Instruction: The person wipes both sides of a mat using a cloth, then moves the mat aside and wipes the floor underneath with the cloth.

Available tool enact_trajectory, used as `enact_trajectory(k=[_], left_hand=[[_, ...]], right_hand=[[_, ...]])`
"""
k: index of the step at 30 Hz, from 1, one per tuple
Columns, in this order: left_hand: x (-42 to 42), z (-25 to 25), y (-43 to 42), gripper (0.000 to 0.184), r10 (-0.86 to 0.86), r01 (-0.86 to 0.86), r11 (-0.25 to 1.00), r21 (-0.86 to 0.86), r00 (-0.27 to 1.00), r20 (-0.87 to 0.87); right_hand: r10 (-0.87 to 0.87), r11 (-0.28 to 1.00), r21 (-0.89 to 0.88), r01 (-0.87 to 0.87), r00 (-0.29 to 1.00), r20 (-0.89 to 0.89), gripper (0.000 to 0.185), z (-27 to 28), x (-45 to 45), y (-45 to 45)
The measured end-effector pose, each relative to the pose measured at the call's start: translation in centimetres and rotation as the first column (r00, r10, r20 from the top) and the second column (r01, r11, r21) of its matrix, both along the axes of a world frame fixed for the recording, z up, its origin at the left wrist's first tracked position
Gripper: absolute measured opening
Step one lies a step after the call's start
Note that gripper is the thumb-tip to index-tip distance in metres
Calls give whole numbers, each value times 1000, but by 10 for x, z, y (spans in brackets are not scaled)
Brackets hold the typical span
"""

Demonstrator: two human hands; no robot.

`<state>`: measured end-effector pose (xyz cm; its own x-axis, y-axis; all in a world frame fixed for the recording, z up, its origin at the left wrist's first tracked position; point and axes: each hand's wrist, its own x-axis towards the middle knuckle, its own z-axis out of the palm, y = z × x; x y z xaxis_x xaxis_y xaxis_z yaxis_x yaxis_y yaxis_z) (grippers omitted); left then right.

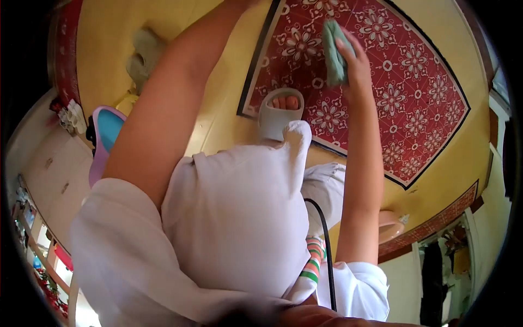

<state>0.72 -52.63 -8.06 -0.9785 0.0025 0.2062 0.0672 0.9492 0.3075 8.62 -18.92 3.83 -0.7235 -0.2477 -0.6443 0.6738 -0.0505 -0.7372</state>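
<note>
My right hand (355,57) is closed around a folded green cloth (333,54). Thumb and fingers press on its right side. Cloth and hand are over a red mat (392,98) with white flower patterns and a dark border; whether the cloth touches the mat I cannot tell. My left forearm stretches up to the top edge, where the frame cuts off the hand. Below the cloth, a foot in a grey slipper (275,122) stands at the mat's near edge.
Yellow floor (234,82) surrounds the mat. Another pair of grey slippers (144,57) lies at the upper left. A pink and blue basin (103,136) stands left of my left arm, and a pinkish round container (389,226) is at the right. A black cable (327,245) hangs beside my right arm.
</note>
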Motion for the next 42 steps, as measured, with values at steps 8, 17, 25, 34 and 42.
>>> enact_trajectory(k=[8, 17, 25, 34, 42], left_hand=[[145, 90, 48, 67, -521, 732, 681, -4, 488, 700], [125, 73, 11, 72, -830, 935, 353, 30, 299, 471], [-18, 62, 16, 70, -837, 957, 238, -167, 289, 465], [-86, 58, 32, 71, -587, 802, 552, -226, 567, 578], [-124, 29, 24, 66, -173, 369, 811, -454, 893, 416]], right_hand=[[-285, 789, -344, 509, 800, 529, 49, -54, 76, 96], [-28, 673, -596, 438, 821, 571, 51, -103, 86, 120], [83, 606, -702, 374, 848, 524, 60, -111, 90, 124], [118, 588, -728, 353, 853, 509, 57, -107, 87, 122], [142, 725, -619, 300, 815, 562, 69, -86, 78, 118]])
